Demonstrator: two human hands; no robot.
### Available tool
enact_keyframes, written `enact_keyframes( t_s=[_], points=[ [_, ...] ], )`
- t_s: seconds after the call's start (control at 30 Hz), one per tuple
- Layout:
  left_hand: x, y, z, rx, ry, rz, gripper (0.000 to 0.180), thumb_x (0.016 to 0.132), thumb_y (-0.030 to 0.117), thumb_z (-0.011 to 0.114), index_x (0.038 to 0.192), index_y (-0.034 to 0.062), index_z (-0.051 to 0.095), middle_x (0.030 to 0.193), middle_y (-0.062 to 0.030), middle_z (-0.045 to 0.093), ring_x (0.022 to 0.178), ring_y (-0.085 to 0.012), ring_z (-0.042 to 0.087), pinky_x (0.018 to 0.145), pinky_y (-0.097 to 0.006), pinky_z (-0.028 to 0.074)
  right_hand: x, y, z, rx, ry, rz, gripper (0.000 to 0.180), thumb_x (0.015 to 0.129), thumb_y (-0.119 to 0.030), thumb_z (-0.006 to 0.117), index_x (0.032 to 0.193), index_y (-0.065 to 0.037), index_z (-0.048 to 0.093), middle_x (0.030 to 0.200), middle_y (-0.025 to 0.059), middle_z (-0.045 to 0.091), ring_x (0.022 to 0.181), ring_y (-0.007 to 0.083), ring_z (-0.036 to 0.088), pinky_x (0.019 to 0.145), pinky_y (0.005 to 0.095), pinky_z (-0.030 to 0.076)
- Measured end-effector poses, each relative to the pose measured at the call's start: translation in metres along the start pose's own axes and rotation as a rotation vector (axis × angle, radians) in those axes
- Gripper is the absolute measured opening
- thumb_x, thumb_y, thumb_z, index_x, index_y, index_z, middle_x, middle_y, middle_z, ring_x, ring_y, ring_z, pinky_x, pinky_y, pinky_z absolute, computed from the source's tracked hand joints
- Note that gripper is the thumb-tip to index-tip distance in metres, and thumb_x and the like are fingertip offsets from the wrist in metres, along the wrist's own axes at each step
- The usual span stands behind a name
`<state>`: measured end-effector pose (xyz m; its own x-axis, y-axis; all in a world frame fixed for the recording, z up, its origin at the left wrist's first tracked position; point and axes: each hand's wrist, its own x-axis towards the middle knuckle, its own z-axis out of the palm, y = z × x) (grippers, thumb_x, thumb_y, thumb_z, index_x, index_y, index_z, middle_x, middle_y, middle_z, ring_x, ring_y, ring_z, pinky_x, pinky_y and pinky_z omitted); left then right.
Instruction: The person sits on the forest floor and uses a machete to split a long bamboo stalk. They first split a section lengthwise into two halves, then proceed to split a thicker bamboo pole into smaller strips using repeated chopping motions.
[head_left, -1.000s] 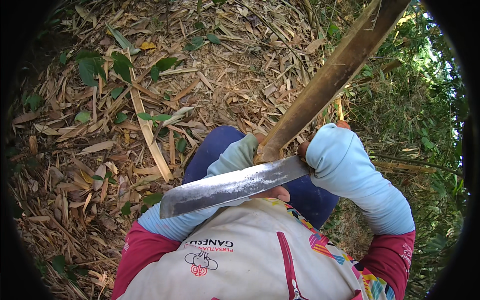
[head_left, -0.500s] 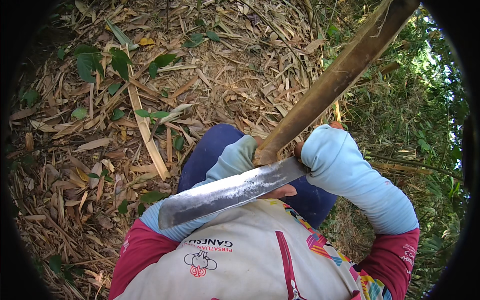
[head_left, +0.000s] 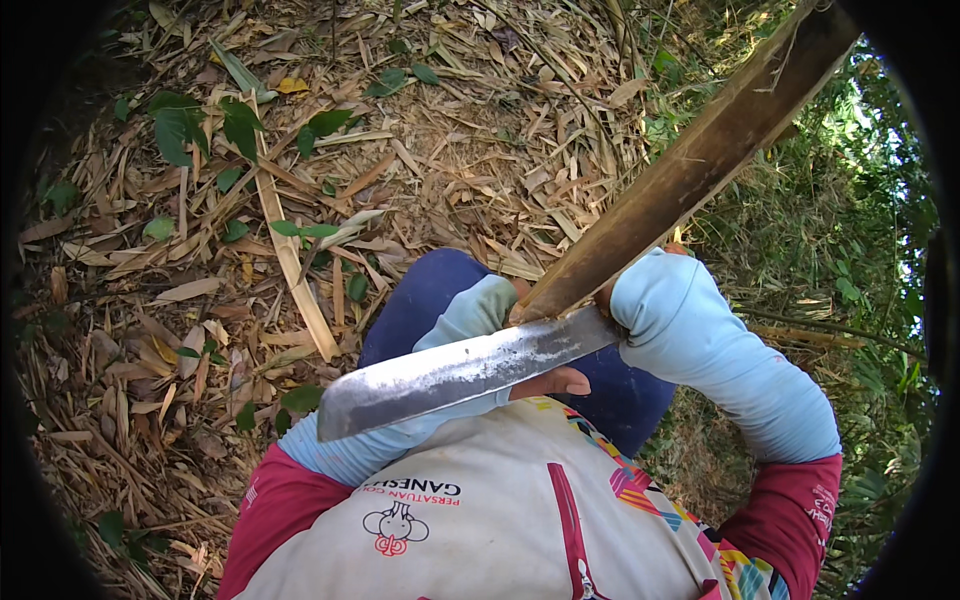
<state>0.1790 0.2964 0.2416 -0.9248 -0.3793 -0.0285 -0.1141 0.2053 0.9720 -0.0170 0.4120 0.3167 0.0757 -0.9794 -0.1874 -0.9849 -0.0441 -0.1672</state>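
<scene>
A machete (head_left: 455, 368) with a broad, worn steel blade lies across the front of my body, its tip to the left. My right hand (head_left: 605, 295) is closed at its handle end; the sleeve hides most of the fingers and the handle. A thick brown length of bamboo (head_left: 690, 165) slants from the upper right down to the blade, its lower end against the blade's upper edge. My left hand (head_left: 556, 383) is behind the blade at that lower end, seemingly closed round the bamboo. Its thumb shows below the blade; the other fingers are mostly hidden.
Dry leaves and bamboo litter (head_left: 460, 150) cover the ground. A pale split strip (head_left: 285, 235) lies at the left among small green-leaved plants (head_left: 178, 125). Dense green undergrowth (head_left: 830, 230) stands at the right. My knee (head_left: 425, 270) in blue is close behind the left sleeve.
The bamboo has shifted slightly to the right, its upper end appearing larger. The machete's tip has risen a little, and my right forearm has moved slightly right.
</scene>
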Motion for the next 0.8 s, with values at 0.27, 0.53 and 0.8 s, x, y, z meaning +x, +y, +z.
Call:
enact_keyframes(
  t_s=[0.27, 0.53, 0.8],
  points=[
    [0.003, -0.005, 0.002, -0.197, -0.004, -0.145, 0.048, 0.078, 0.026, 0.086, 0.109, 0.0002, 0.060, 0.092, -0.0051, 0.067, 0.082, -0.0100, 0.061, 0.072, -0.027, 0.050, -0.008, -0.019, -0.001, -0.096, -0.163, 0.026, 0.018, 0.063, -0.020, 0.069, 0.080, -0.015, 0.067, 0.065, 0.0101, 0.057, 0.069, 0.0336, 0.062, 0.075, 0.0483, 0.047],
    [0.004, -0.020, -0.003, -1.268, -0.297, -0.278, 0.028, 0.091, 0.012, 0.070, 0.116, 0.0055, 0.058, 0.090, -0.0033, 0.065, 0.081, -0.0084, 0.064, 0.070, -0.023, 0.053, -0.025, -0.004, -0.026, -0.051, -0.038, 0.102, 0.017, 0.062, -0.014, 0.071, 0.079, -0.012, 0.068, 0.068, 0.0101, 0.059, 0.074, 0.0329, 0.064, 0.076, 0.0477, 0.049],
    [0.017, -0.076, 0.015, -1.681, -0.321, -0.495, 0.033, 0.105, 0.031, 0.041, 0.119, 0.0055, 0.058, 0.095, -0.0075, 0.069, 0.079, -0.0187, 0.069, 0.072, -0.033, 0.059, -0.067, 0.027, -0.024, -0.105, 0.048, 0.253, 0.025, 0.055, -0.005, 0.075, 0.078, -0.007, 0.066, 0.069, 0.0158, 0.055, 0.071, 0.0386, 0.056, 0.065, 0.0441, 0.045]
  ],
)
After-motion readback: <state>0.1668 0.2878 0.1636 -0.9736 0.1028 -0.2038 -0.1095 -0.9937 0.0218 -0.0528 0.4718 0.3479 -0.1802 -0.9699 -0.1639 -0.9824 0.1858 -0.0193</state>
